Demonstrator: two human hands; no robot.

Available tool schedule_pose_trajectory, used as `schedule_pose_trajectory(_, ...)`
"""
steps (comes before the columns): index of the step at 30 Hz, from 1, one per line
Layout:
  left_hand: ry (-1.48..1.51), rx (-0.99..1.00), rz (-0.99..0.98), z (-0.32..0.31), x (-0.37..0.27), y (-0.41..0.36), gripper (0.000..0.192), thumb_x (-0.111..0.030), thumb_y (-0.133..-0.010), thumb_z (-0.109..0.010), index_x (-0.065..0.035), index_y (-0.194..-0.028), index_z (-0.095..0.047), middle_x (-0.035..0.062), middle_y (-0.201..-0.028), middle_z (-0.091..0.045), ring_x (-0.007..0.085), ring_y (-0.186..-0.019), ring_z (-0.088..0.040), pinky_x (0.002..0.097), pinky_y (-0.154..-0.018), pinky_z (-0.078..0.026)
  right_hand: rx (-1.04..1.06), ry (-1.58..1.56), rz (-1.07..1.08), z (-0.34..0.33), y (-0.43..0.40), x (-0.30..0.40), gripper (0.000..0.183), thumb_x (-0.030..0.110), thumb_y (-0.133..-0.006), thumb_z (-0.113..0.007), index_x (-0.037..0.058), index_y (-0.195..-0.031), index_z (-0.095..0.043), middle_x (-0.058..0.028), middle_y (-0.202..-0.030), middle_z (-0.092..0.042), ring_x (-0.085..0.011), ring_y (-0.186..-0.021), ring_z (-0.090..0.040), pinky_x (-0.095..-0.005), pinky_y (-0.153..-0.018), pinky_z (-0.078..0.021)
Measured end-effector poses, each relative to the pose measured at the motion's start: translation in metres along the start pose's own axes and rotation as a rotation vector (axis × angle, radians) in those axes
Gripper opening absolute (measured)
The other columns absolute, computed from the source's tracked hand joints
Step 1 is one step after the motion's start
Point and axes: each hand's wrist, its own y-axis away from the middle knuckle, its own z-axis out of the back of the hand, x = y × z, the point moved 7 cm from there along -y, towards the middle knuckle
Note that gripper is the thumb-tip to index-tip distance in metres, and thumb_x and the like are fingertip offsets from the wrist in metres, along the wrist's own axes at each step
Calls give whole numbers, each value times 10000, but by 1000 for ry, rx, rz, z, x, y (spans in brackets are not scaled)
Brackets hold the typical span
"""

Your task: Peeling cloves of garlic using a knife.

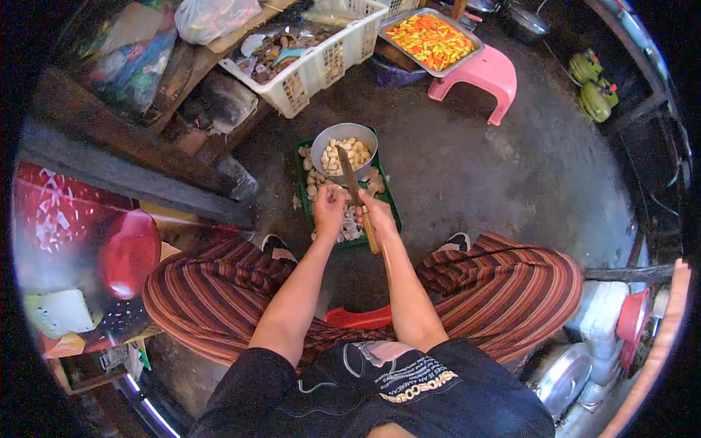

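Observation:
My right hand (379,214) grips a knife by its wooden handle (371,232). The broad blade (349,168) points away from me, its tip over a grey metal bowl (324,143). Peeled garlic cloves (357,152) lie in that bowl. Beside the blade, my left hand (329,209) has its fingers curled together; whether a clove is between them is hidden. Both hands are above a green plastic tray (395,211), which carries the bowl. Unpeeled garlic (313,183) sits on its left side, and pale skins (350,225) are scattered at its near end.
A white plastic crate (323,65) stands at the back left. Behind the tray to the right, a metal tray of chillies (430,41) rests partly on a pink stool (482,76). Green gas cylinders (597,101) stand far right. A metal lid (564,378) lies near right.

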Motion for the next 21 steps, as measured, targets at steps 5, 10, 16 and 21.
schedule_pose_trajectory(5,472,-100,297,-6,-3,-7,197,-143,-866,-607,-5,-973,-516,118,-988,-636,205,-915,-627,313,-776,-499,-101,18,92,14,6,5,343,372,-858,-613,36,-924,-632,3,-577,-502,-86,-494,-463,-242,-464,-392)
schedule_pose_trajectory(10,856,-28,384,5,5,-23,183,-91,-877,-550,32,-1005,-506,209,-1052,-590,337,-1013,-585,426,-914,-479,-257,455,296,27,2,13,433,447,-866,-546,53,-1005,-659,-68,-624,-570,-187,-597,-562,-311,-540,-429)
schedule_pose_trajectory(16,925,60,431,10,13,-23,231,-77,-860,-563,80,-1022,-515,220,-1060,-580,359,-1042,-565,438,-957,-455,-313,838,462,11,13,28,468,482,-820,-589,25,-887,-665,-121,-607,-575,-238,-580,-564,-370,-571,-426)
schedule_pose_trajectory(21,797,90,326,4,5,-18,218,-106,-844,-607,63,-978,-575,173,-926,-617,322,-966,-611,420,-943,-472,-306,987,578,4,15,32,435,438,-783,-636,34,-944,-643,-174,-714,-632,-333,-678,-611,-389,-617,-450)
